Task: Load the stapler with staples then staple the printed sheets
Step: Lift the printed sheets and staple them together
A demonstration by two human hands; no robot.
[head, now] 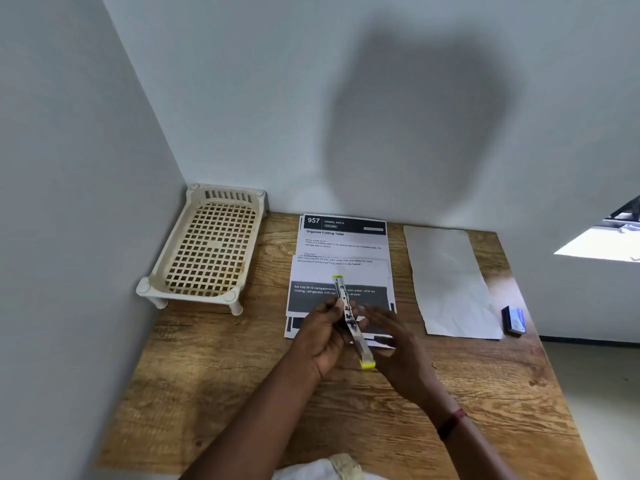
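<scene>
Presently the left hand (322, 336) grasps the stapler (349, 317), long axis pointing away over the sheets (343, 244); right hand (391, 337), fingers (377, 317) released, lies nearer the staple box (515, 320).

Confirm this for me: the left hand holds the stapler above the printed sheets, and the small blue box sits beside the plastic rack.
One point is wrong. In the head view the small blue box sits beside the blank sheet at the right, not by the plastic rack at the far left. The left hand does hold the stapler above the printed sheets.
</scene>
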